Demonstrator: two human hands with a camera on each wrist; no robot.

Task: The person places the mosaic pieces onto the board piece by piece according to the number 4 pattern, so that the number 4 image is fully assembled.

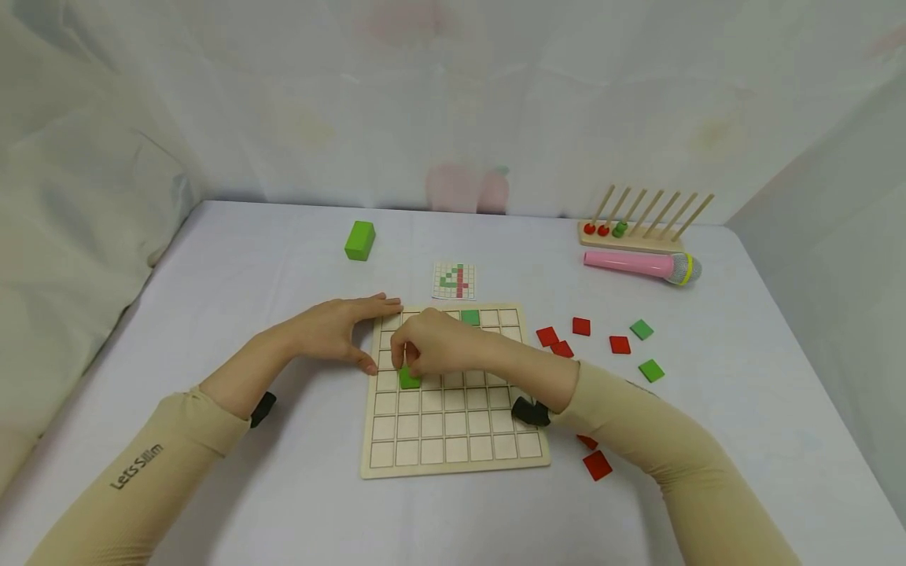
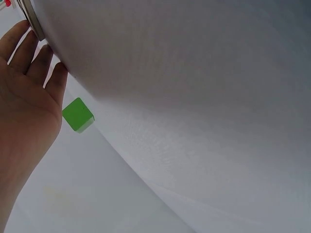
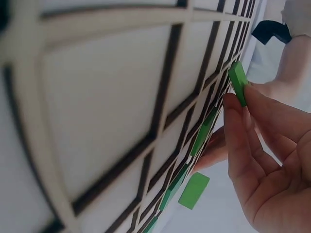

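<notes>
A wooden grid board point(image 1: 453, 472) lies on the table. Over its left part my right hand point(image 1: 446, 346) pinches a green square tile point(image 3: 238, 83) between thumb and fingertips, tilted against the grid in the right wrist view. Farther along the grid, other green tiles point(image 3: 203, 132) sit in cells; one green tile point(image 1: 470, 317) shows in the top row in the head view. My left hand point(image 1: 336, 328) is spread at the board's upper left corner, fingers extended, thumb by the left edge. In the left wrist view its fingertips point(image 2: 57, 77) are near the board's edge. My right hand hides several cells.
A small card point(image 1: 454, 281) with a green and red grid pattern lies behind the board. A green block point(image 1: 359, 240) stands at the back left. Loose red tiles point(image 1: 619, 344) and green tiles point(image 1: 651, 370) lie to the right. Behind them are a pink microphone point(image 1: 630, 262) and a peg stand point(image 1: 637, 237).
</notes>
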